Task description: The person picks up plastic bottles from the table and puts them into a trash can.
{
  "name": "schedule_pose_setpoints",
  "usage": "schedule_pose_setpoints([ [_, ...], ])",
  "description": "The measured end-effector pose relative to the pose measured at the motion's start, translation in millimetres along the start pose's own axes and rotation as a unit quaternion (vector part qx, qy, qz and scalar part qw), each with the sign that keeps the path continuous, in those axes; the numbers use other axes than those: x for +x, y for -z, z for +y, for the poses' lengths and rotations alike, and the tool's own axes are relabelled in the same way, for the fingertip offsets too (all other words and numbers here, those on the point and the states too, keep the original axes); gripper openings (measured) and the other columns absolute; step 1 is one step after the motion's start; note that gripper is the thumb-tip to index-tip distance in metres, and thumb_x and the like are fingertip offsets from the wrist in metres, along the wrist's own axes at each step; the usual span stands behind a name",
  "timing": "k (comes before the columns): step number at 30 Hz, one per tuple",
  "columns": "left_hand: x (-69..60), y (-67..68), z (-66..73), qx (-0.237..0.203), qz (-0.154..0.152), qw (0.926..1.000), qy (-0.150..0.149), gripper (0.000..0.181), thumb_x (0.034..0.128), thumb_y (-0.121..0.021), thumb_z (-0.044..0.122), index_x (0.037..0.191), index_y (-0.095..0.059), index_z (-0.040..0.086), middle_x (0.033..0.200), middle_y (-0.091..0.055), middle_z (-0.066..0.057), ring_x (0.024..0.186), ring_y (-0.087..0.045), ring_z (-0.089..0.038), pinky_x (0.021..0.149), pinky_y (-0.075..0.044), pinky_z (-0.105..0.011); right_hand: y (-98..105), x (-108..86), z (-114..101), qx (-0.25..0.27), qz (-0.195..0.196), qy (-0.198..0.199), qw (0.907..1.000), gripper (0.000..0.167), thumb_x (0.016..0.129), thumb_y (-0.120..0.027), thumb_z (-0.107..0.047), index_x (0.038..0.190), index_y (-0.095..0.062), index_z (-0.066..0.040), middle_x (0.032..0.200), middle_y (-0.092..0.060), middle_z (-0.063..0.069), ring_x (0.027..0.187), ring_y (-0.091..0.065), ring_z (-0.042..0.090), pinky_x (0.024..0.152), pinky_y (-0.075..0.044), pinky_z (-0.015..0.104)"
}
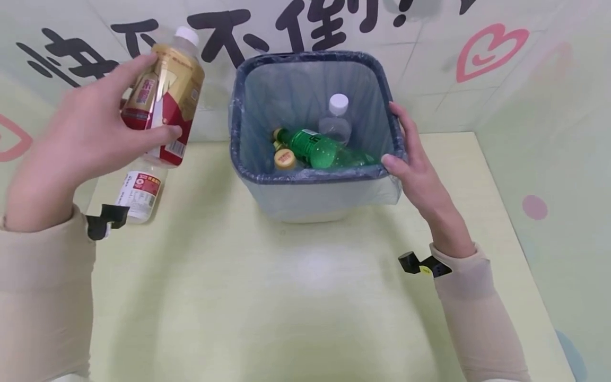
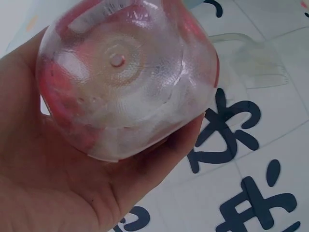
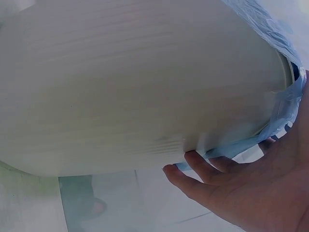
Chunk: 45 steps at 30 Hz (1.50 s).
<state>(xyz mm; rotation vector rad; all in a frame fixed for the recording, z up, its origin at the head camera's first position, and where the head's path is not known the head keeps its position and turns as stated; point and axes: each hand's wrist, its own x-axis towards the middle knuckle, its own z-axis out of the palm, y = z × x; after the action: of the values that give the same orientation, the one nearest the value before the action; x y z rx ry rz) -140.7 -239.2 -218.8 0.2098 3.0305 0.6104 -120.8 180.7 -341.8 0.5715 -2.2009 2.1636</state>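
In the head view my left hand (image 1: 102,119) grips a clear plastic bottle (image 1: 179,101) with a gold and red label and a white cap, raised left of the bin. The left wrist view shows that bottle's base (image 2: 125,77) within the curled fingers of the hand. My right hand (image 1: 420,164) holds the right rim of a bin (image 1: 305,199) lined with a bluish plastic bag (image 1: 272,85); thumb and fingers are at the rim. Inside lie a green bottle (image 1: 324,151), a clear white-capped bottle (image 1: 336,124) and a yellow cap (image 1: 285,159).
Another bottle (image 1: 140,196) with a white and red label lies on the pale table (image 1: 305,297), below the raised bottle. Behind the bin stands a wall (image 1: 444,106) with dark lettering and a pink heart. The table's right edge meets a side wall (image 1: 553,175).
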Motion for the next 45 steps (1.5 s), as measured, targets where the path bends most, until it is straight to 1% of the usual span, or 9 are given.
schedule_pose_setpoints([
  [3, 7.1, 3.9, 7.6, -0.003, 0.014, 0.9998, -0.015, 0.096, 0.0871, -0.074, 0.038, 0.158, -0.009, 0.045, 0.139, -0.045, -0.029, 0.110, -0.049, -0.052, 0.076, -0.050, -0.067, 1, 0.6, -2, 0.006, 0.001, 0.006, 1.0000, 0.075, 0.094, -0.061, -0.030, 0.158, -0.021, -0.023, 0.161, -0.016, -0.006, 0.146, -0.017, 0.022, 0.118, -0.013, 0.050],
  [5, 13.2, 5.6, 12.4, 0.002, 0.021, 0.9995, -0.024, 0.096, 0.0862, -0.074, 0.042, 0.155, -0.008, 0.051, 0.142, -0.045, -0.027, 0.112, -0.050, -0.051, 0.084, -0.046, -0.072, 2, 1.1, -3, 0.008, 0.001, 0.008, 0.9999, 0.076, 0.094, -0.062, -0.031, 0.158, -0.021, -0.023, 0.162, -0.015, -0.006, 0.146, -0.017, 0.022, 0.118, -0.013, 0.050],
  [12, 34.6, 7.8, 33.5, 0.048, 0.055, 0.9936, -0.087, 0.093, 0.0835, -0.074, 0.050, 0.149, -0.009, 0.061, 0.147, -0.046, -0.011, 0.114, -0.049, -0.042, 0.080, -0.051, -0.067, 4, -0.2, -5, 0.008, 0.006, 0.007, 0.9999, 0.074, 0.094, -0.061, -0.027, 0.158, -0.022, -0.023, 0.162, -0.016, -0.006, 0.147, -0.017, 0.022, 0.118, -0.014, 0.050],
  [15, 41.5, 8.4, 41.6, 0.054, 0.055, 0.9924, -0.095, 0.091, 0.0827, -0.074, 0.052, 0.147, -0.010, 0.063, 0.148, -0.045, -0.007, 0.115, -0.048, -0.040, 0.079, -0.052, -0.064, 3, -0.4, -4, 0.012, 0.004, 0.010, 0.9999, 0.075, 0.094, -0.062, -0.029, 0.158, -0.022, -0.023, 0.162, -0.016, -0.005, 0.146, -0.017, 0.023, 0.118, -0.015, 0.050],
  [25, 45.3, 8.1, 52.5, 0.056, 0.046, 0.9928, -0.095, 0.088, 0.0819, -0.073, 0.051, 0.145, -0.014, 0.065, 0.143, -0.048, -0.008, 0.114, -0.046, -0.036, 0.070, -0.050, -0.049, 2, 2.3, 1, 0.018, -0.002, 0.023, 0.9996, 0.084, 0.091, -0.069, -0.041, 0.158, -0.022, -0.021, 0.161, -0.017, -0.006, 0.146, -0.017, 0.022, 0.117, -0.016, 0.050],
  [32, 50.4, 2.6, 70.5, 0.049, 0.042, 0.9898, -0.127, 0.086, 0.0846, -0.073, 0.049, 0.148, -0.016, 0.061, 0.150, -0.041, 0.002, 0.127, -0.041, -0.031, 0.085, -0.053, -0.058, 0, 1.4, 0, 0.015, -0.004, 0.014, 0.9998, 0.076, 0.094, -0.061, -0.027, 0.158, -0.020, -0.022, 0.162, -0.015, -0.003, 0.146, -0.017, 0.022, 0.117, -0.017, 0.047],
  [35, 51.6, -1.3, 79.1, 0.039, 0.038, 0.9884, -0.142, 0.085, 0.0855, -0.074, 0.046, 0.148, -0.018, 0.059, 0.150, -0.038, 0.005, 0.130, -0.039, -0.028, 0.088, -0.053, -0.057, 0, 0.7, -1, 0.013, -0.004, 0.008, 0.9999, 0.075, 0.094, -0.059, -0.023, 0.158, -0.019, -0.022, 0.163, -0.014, -0.003, 0.146, -0.017, 0.022, 0.117, -0.017, 0.048],
  [40, 53.0, -7.1, 85.4, 0.030, 0.029, 0.9866, -0.158, 0.084, 0.0860, -0.073, 0.045, 0.149, -0.019, 0.059, 0.148, -0.040, 0.006, 0.128, -0.041, -0.026, 0.087, -0.054, -0.054, -1, 1.3, 2, 0.016, -0.005, 0.008, 0.9998, 0.079, 0.093, -0.065, -0.032, 0.158, -0.020, -0.023, 0.161, -0.017, -0.004, 0.144, -0.019, 0.023, 0.116, -0.020, 0.048],
  [45, 54.4, -11.6, 87.1, 0.034, 0.022, 0.9874, -0.153, 0.085, 0.0852, -0.071, 0.052, 0.148, -0.015, 0.061, 0.145, -0.044, 0.001, 0.122, -0.044, -0.029, 0.085, -0.054, -0.054, 0, 1.7, 5, 0.012, -0.003, 0.012, 0.9999, 0.086, 0.091, -0.069, -0.043, 0.158, -0.021, -0.022, 0.161, -0.017, -0.007, 0.145, -0.018, 0.022, 0.117, -0.017, 0.052],
])
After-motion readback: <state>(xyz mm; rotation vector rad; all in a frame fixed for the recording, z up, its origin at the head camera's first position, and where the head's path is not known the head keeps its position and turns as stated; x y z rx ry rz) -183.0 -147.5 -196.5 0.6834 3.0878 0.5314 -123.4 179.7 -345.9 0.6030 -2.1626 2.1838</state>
